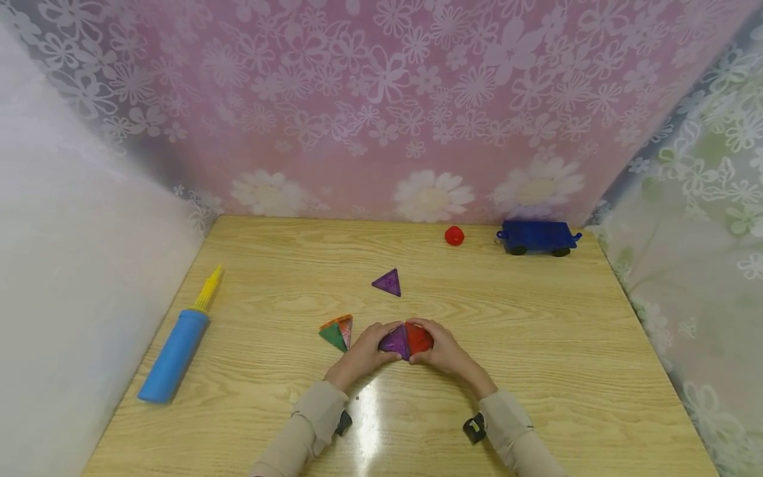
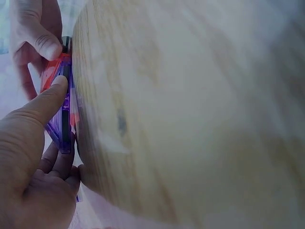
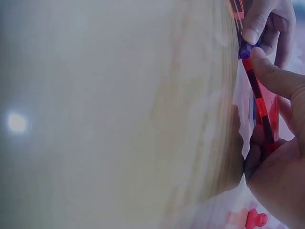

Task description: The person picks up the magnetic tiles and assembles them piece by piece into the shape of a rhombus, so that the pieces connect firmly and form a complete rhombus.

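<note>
In the head view my left hand grips a purple translucent triangular tile between thumb and fingers. My right hand holds a red translucent tile in the same manner. The two tiles meet edge to edge just in front of me, low over the table. The left wrist view has my left thumb on the edge of the purple tile. In the right wrist view the red tile lies between my right thumb and curled fingers. Palms partly hide both tiles' outer corners.
Left of my hands lies a cluster of green and orange triangular tiles. Beyond them is a loose purple triangle. A red rounded piece and a blue wheeled wagon stand at the back; a blue-yellow hand pump lies left.
</note>
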A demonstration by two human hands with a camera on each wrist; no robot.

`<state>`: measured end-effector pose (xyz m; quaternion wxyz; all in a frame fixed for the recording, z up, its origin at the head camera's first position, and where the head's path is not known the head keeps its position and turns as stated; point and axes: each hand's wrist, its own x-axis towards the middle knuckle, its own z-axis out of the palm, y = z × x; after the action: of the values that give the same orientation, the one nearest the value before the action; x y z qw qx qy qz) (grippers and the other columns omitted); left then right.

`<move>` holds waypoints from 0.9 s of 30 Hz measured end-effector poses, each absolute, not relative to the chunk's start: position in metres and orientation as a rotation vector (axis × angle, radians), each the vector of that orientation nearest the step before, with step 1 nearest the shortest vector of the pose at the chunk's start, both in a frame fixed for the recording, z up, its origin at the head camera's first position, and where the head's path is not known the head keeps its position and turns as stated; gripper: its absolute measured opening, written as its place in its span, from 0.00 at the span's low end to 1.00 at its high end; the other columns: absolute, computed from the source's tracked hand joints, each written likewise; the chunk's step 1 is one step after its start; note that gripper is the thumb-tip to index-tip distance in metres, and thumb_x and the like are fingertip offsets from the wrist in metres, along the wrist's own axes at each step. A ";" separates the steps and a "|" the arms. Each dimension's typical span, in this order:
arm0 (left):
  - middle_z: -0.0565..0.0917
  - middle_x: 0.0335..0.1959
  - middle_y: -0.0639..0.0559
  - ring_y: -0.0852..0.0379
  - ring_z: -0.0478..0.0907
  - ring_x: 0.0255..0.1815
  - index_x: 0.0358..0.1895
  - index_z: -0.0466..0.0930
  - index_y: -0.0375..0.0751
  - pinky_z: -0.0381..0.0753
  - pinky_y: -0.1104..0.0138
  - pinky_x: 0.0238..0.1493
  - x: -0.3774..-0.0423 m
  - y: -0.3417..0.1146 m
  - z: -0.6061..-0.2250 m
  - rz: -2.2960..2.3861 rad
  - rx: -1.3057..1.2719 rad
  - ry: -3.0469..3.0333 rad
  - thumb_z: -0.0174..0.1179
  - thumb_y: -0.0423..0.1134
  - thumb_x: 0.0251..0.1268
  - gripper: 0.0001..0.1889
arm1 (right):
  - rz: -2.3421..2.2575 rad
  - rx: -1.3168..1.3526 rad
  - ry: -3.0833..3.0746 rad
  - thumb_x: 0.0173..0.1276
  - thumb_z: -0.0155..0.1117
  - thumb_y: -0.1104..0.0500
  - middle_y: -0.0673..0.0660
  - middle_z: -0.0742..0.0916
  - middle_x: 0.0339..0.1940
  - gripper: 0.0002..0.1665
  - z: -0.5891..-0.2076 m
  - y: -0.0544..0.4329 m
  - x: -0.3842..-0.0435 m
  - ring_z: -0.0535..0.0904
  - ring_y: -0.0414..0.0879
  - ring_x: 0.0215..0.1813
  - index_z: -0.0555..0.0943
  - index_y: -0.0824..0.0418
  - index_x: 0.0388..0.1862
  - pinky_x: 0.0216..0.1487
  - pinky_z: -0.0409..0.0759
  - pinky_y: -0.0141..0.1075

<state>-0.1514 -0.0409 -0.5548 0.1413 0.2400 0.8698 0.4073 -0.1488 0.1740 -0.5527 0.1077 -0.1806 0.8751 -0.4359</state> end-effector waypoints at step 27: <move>0.76 0.59 0.45 0.50 0.75 0.57 0.63 0.73 0.41 0.75 0.58 0.58 -0.155 -0.049 -0.552 1.305 0.610 2.413 0.68 0.41 0.58 0.28 | -1.071 -0.434 2.735 0.45 0.80 0.54 0.52 0.75 0.41 0.42 -0.553 0.169 -0.144 0.66 0.48 0.45 0.76 0.60 0.62 0.46 0.59 0.40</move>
<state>-0.1547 -0.0486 -0.5522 0.1650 0.2140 0.8468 0.4581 -0.1444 0.1692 -0.5528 0.0862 -0.1458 0.9176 -0.3595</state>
